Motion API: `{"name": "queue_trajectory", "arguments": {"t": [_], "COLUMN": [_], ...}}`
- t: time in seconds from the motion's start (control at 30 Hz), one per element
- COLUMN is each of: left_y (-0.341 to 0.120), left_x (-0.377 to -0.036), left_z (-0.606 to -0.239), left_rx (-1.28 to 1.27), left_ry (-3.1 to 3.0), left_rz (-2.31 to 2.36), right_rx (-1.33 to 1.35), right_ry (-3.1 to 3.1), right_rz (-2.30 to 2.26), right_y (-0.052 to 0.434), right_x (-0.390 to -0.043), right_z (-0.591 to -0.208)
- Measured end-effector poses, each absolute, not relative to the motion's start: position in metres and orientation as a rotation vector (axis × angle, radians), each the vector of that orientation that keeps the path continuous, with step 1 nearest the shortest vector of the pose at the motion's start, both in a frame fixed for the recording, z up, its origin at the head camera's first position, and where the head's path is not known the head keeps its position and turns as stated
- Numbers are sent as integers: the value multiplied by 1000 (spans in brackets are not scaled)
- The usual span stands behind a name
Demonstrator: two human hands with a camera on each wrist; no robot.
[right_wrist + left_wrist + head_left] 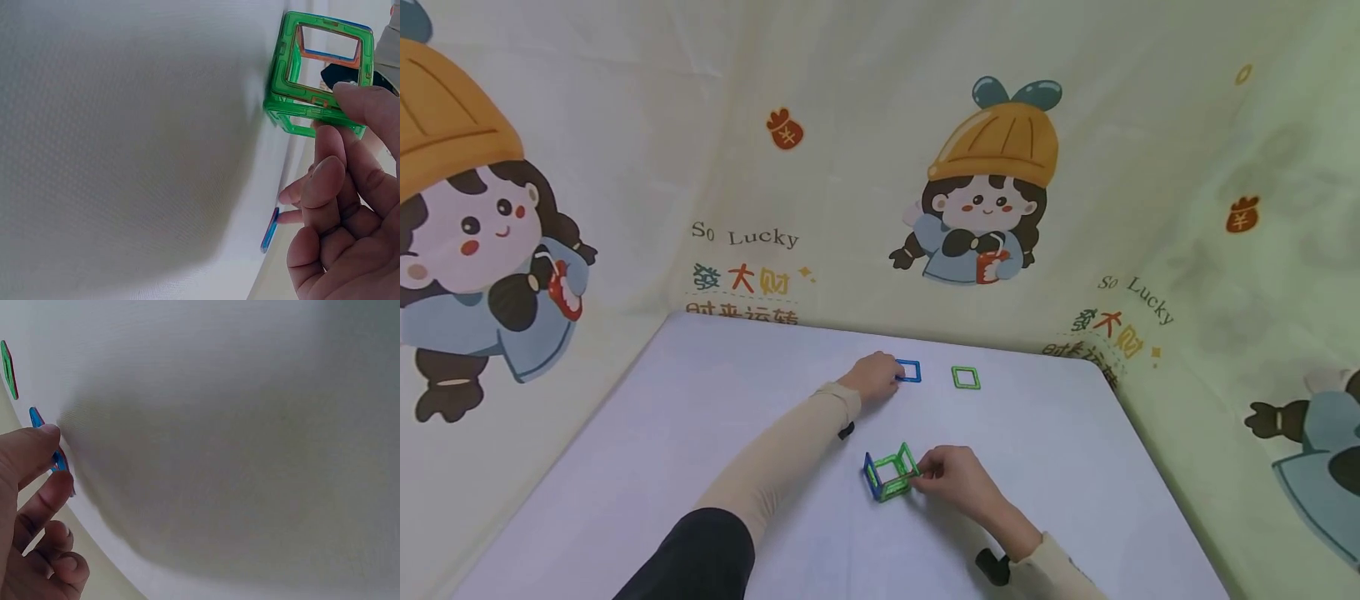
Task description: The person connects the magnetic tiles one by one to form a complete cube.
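At the far side of the table my left hand has its thumb and index finger on a blue square magnetic tile, an open frame lying low at the tabletop. The fingers partly cover the tile in the left wrist view. Nearer to me stands a partial cube of magnetic tiles, mostly green with a blue side on the left. My right hand pinches the cube's right side, thumb on a green tile and fingers beside it. The other fingers of this hand are curled below.
A single green square tile lies flat to the right of the blue one. The white table ends at a printed cloth backdrop behind and on both sides. My left forearm stretches across the table left of the cube.
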State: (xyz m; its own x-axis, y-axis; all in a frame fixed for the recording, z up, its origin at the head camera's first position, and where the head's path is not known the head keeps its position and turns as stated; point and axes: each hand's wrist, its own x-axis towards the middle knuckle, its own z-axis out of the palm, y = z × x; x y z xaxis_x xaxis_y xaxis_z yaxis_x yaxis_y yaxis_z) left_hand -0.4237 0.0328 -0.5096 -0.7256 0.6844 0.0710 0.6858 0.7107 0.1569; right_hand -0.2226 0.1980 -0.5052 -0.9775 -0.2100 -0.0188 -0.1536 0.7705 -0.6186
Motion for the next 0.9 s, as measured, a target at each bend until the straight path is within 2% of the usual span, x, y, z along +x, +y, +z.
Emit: {"name": "queue_trajectory", "arguments": {"t": [0.4,0.9], "left_y": [29,11], "left_x": [-426,-407], "left_z": [-507,-490], "left_rx": [-1106,-1238], "left_ry": [-2939,-2908], "left_rz": [-253,-136], "right_rx": [-308,-286], "right_ry": [2875,2903], "right_rz": [-1020,-982], "right_y": [196,197], "right_x": [-221,-223], "right_z": [-505,-507]}}
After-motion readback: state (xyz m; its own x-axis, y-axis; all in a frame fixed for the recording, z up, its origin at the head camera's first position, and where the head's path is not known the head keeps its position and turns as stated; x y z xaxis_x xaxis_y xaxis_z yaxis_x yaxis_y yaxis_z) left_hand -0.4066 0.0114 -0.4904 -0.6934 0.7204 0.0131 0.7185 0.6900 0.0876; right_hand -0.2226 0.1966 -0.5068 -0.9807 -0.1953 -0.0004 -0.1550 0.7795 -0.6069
